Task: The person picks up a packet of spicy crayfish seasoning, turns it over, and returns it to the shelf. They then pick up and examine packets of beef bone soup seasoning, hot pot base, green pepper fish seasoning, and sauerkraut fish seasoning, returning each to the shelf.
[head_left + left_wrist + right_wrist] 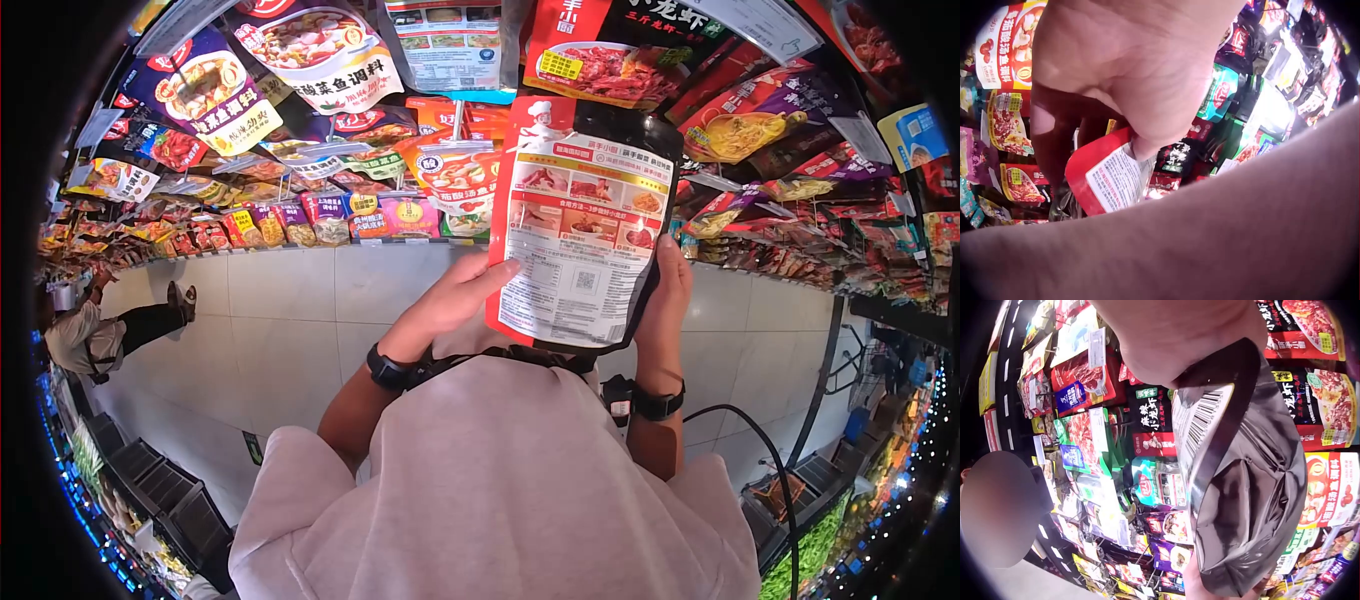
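Observation:
A large black and red pouch (585, 235) with a printed white back label faces up in front of the person's chest. The left hand (462, 293) grips its left edge, thumb on the label. Along the right edge, the right hand (666, 297) holds it. In the left wrist view, the left hand (1125, 69) pinches the pouch's red corner (1094, 178); its other fingers are partly in shadow. The right wrist view shows the right hand (1179, 331) at the pouch (1247, 481), its folded dark bottom towards the camera and a barcode beside it.
Racks of hanging seasoning pouches (330, 55) stand in front, with more packets (800, 115) at the right. Another person (90, 335) is at the far left on the tiled floor (280, 295). Dark crates (165, 490) stand behind at lower left, and a black cable (775, 455) hangs at the right.

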`<state>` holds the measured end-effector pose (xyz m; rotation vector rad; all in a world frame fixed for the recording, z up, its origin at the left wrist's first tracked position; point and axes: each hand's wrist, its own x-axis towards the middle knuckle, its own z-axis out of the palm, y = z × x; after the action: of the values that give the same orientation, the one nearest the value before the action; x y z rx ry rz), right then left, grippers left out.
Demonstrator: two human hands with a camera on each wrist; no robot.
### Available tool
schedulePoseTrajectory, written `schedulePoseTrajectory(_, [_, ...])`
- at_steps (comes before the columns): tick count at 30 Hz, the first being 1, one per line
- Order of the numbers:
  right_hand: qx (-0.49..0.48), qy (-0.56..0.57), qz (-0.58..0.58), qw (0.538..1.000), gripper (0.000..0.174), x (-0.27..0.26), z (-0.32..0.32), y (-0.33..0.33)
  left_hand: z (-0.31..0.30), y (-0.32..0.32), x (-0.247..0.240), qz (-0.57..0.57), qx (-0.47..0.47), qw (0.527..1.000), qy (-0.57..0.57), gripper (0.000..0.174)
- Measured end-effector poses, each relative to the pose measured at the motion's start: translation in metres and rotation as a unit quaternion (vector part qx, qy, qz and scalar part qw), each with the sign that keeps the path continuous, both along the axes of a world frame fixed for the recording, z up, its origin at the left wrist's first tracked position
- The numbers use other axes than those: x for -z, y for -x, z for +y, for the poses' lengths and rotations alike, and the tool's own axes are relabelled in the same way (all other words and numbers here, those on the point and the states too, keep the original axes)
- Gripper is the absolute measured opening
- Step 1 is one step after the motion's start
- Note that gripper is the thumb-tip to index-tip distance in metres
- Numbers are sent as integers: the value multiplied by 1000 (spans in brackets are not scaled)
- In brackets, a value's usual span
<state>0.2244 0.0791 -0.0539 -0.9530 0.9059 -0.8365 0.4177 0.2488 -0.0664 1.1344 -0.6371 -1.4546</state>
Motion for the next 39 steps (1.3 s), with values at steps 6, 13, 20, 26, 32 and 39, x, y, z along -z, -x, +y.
schedulePoseTrajectory(6, [4, 25, -27, 999, 32, -3, 3, -2, -3, -8, 0, -39, -2, 999, -15, 42])
schedulePoseTrajectory(13, [-4, 17, -23, 1000, 33, -11, 7, -5, 1, -5, -6, -31, -8, 999, -18, 45])
schedulePoseTrajectory(20, [4, -3, -39, 999, 33, -7, 4, -7, -2, 2, -3, -6, -42, 999, -32, 43])
schedulePoseTrajectory(26, [-28, 18, -36, 999, 35, 5, -4, -2, -4, 5, -8, -24, -41, 999, -24, 38])
schedulePoseTrajectory(32, [20, 27, -13, 999, 36, 37, -17, 0, -15, 15, -6, -64, -4, 998, 19, 37])
schedulePoseTrajectory(39, [-54, 67, 90, 992, 34, 30, -23, 19, -20, 1, -6, -64, -23, 997, -23, 41])
